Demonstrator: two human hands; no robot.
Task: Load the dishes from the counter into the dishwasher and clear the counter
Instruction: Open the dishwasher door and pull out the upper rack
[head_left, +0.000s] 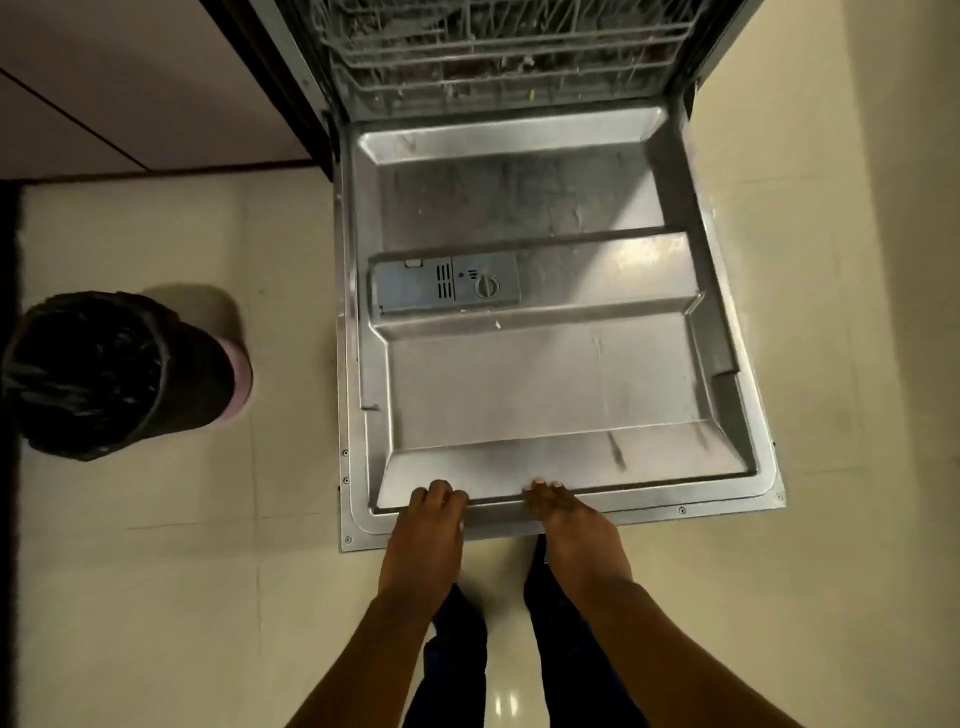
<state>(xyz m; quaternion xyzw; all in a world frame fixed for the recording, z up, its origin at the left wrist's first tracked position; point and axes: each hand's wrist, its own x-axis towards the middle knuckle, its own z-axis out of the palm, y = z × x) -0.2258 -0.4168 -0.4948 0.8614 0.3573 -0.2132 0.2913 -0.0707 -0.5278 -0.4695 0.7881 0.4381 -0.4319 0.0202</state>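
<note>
The dishwasher door (540, 379) lies open and flat in front of me, its steel inner face up, with a grey detergent dispenser (445, 285) at its middle left. Behind it the wire lower rack (509, 57) sits inside the tub. My left hand (426, 530) grips the door's near edge, fingers curled over the rim. My right hand (571, 525) holds the same edge further right, fingertips hooked over it. No dishes and no counter are in view.
A dark bin lined with a black bag (109, 374) stands on the pale tiled floor (182, 571) to the left. A cabinet front (130, 83) runs along the upper left. My legs stand just below the door's edge.
</note>
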